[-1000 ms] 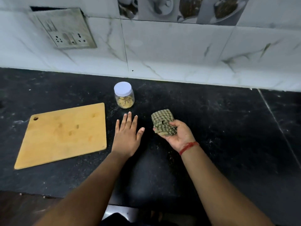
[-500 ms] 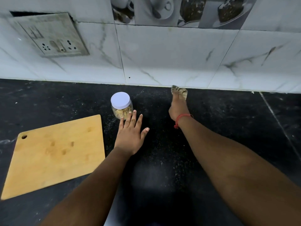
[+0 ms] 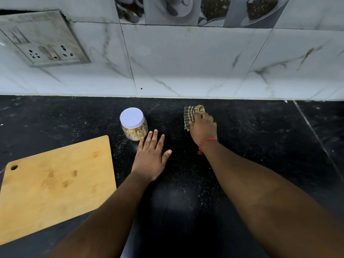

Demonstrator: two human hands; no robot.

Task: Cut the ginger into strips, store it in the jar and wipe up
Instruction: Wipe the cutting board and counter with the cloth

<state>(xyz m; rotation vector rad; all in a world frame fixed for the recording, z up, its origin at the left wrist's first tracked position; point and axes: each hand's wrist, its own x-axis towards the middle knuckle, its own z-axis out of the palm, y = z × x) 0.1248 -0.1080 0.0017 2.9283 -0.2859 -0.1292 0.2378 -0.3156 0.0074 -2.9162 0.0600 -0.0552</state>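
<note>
step: wipe-up | right hand [image 3: 202,127] clutches checked cloth [image 3: 191,113] on black counter [image 3: 260,138] | left hand [image 3: 150,157] flat, fingers straight | lidded jar [image 3: 134,123] holds ginger strips [image 3: 135,132], by cutting board [image 3: 55,185] | next: likely sweep cloth across specks

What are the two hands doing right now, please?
Left hand: open, flat on the black counter, holding nothing.
Right hand: gripping the checked cloth against the counter.

No legible text in view.
Jar lid [image 3: 131,117] plain white, unlabelled; switch plate [image 3: 41,39] on the wall carries no readable markings; the picture tiles [image 3: 195,10] show cups and dishes only, no lettering.
</note>
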